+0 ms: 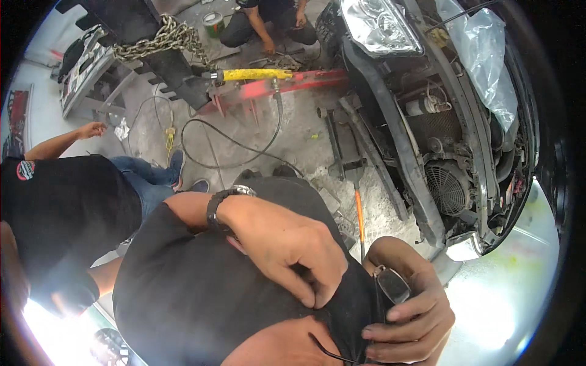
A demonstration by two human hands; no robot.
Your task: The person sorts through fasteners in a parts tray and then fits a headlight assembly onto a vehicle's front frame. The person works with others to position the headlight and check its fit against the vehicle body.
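My left hand (284, 247), with a dark-strapped watch (229, 207) at its wrist, lies across my chest. Its thumb and finger are closed in a pinch at the black shirt (201, 287), near the neckline. On the right, my right hand (415, 311) is wrapped round a pair of glasses (392, 285). One dark lens shows above the fingers, and a thin black temple arm (329, 349) sticks out toward the lower middle. The rest of the glasses is hidden behind my fingers.
A stripped car front with a headlight (381, 27) and cooling fan (450, 186) fills the right. Beyond me are a yellow hydraulic ram (253, 74), red beam (311, 80), chain (168, 38), hose (256, 155) and orange handle (359, 213). One person (73, 201) stands left; another (268, 24) crouches ahead.
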